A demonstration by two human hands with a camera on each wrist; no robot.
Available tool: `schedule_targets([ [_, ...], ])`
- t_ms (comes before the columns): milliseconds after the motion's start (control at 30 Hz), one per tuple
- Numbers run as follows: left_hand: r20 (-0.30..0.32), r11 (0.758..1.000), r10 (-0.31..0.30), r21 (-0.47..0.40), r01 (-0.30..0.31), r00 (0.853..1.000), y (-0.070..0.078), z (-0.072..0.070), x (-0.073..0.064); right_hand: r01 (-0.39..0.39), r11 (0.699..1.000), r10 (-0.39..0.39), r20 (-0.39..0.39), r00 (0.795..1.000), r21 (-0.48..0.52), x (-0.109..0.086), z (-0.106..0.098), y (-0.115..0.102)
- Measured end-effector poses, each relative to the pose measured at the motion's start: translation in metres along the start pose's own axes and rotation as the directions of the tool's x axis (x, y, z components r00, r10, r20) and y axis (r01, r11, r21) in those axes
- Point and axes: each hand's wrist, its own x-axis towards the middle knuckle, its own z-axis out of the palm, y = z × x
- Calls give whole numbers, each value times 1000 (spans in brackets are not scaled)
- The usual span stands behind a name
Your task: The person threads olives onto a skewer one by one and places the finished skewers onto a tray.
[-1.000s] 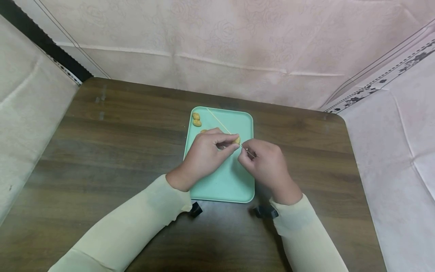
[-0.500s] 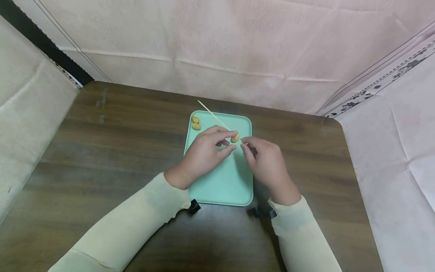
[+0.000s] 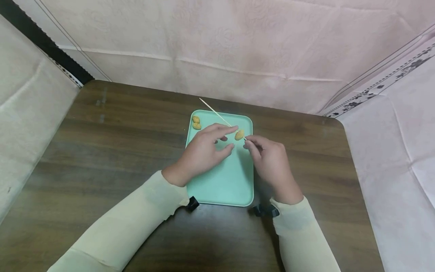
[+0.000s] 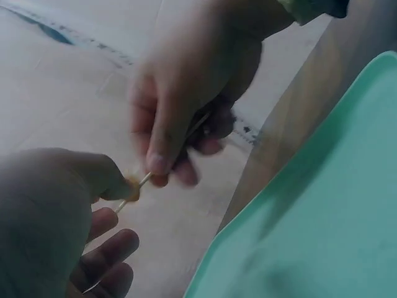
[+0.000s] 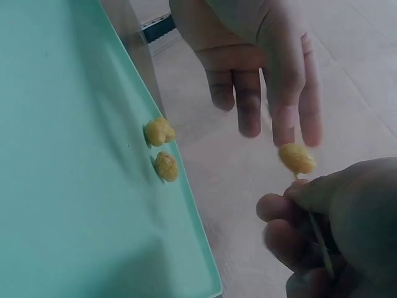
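My right hand [image 3: 272, 160] pinches a thin wooden skewer [image 3: 215, 110] near one end, between thumb and index finger. A yellowish-brown food piece [image 3: 239, 135], round and lumpy like a small fried ball, is threaded on the skewer just beyond those fingertips. The skewer slants away to the far left, passing behind the fingers of my left hand [image 3: 207, 151]. That left hand hovers over the tray with its fingers and thumb apart, right beside the food piece. In the right wrist view, its fingers [image 5: 249, 105] hang straight behind the piece [image 5: 298, 159].
Beneath both hands lies a mint-green tray [image 3: 221, 192] on a dark wooden table [image 3: 119, 162]. Two similar food pieces [image 3: 196, 122] sit in its far left corner. Pale cloth [image 3: 217, 45] hangs behind the table and along both sides.
My left fingers have come off the food piece and spread apart. The skewer's far end has shifted up past the tray's far edge, and the piece now shows uncovered, slightly to the right.
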Motion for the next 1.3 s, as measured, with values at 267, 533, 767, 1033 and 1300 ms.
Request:
schedule_targets([
  [267,-5,988,-102,115,102,995,-15,-23,5,-129,992,128,26,991,17,0,1,5],
  [533,92,888,-219,431,159,971,-38,-24,15,-129,992,129,-12,992,14,0,2,11],
  [767,162,811,-243,575,108,956,-51,-11,30,-95,995,94,-56,994,-10,-1,6,17],
  [1033,171,807,-250,581,107,953,-58,-2,35,-54,998,53,-68,996,-14,0,11,20],
  [1300,64,942,-212,280,186,975,-56,-7,35,-35,999,33,-51,998,-31,2,12,21],
])
